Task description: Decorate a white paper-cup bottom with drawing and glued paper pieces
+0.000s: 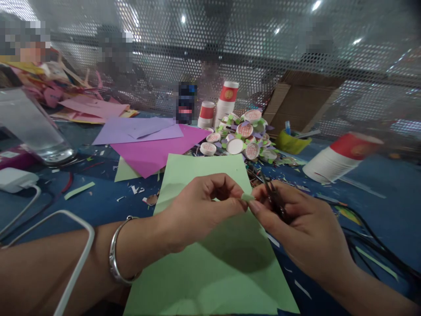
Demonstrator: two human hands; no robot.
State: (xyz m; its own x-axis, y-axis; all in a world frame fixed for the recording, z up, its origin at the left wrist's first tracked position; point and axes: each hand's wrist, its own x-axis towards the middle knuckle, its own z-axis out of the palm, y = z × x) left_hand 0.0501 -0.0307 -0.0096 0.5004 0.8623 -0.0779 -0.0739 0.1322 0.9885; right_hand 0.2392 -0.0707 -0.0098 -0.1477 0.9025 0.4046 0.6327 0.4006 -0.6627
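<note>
Between the fingertips of both hands is a small light-green paper piece (pixel 247 197). My left hand (pixel 207 208), with a silver bangle on its wrist, pinches the piece from the left. My right hand (pixel 296 224) pinches its other side with thumb and finger, and dark scissors (pixel 275 199) are tucked in the same hand, blades pointing up. Below both hands lies a large light-green paper sheet (pixel 210 281). Behind the sheet is a heap of small round paper pieces (pixel 245 130) with pink patterns and green and purple bits.
Purple paper (pixel 138 130) and magenta paper (pixel 148 156) lie at the back left. A clear glass (pixel 42 131) and white charger (pixel 18 180) stand left. Stacked paper cups (pixel 342 158) lean at right, near a yellow-green container (pixel 292 142) and black cables (pixel 371 232). Paper scraps litter the blue table.
</note>
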